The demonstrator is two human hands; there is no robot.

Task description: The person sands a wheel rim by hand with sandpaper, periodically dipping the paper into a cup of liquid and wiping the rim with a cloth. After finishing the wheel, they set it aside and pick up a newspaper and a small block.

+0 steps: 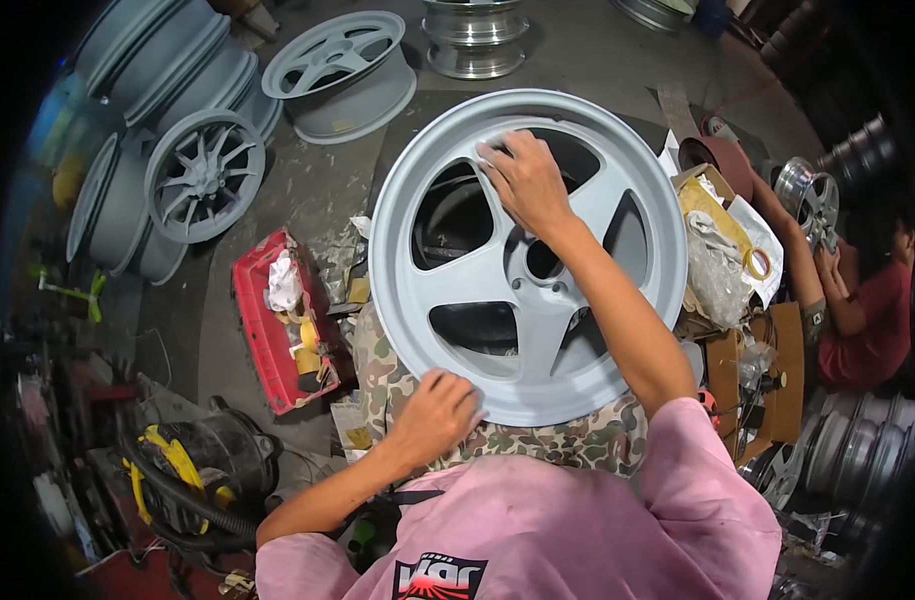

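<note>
A grey, matte-coated wheel rim [602, 190] with wide spokes leans across the lap, face up, over camouflage trousers [607, 440]. My right hand [527, 185] is on the upper part of its face, where a spoke meets the outer ring. Its fingers are bent and pressed together; whatever lies under the fingertips is hidden. At the lower left edge of the rim is my left hand [437, 415], fingers curled around the lip.
A red tray [267, 345] with tape rolls stands left; more grey rims [205, 175] are stacked behind it. A black and yellow machine with a hose [192, 480] sits lower left. Cardboard boxes [782, 350] stand right, near another person [867, 320] handling a shiny rim [807, 195].
</note>
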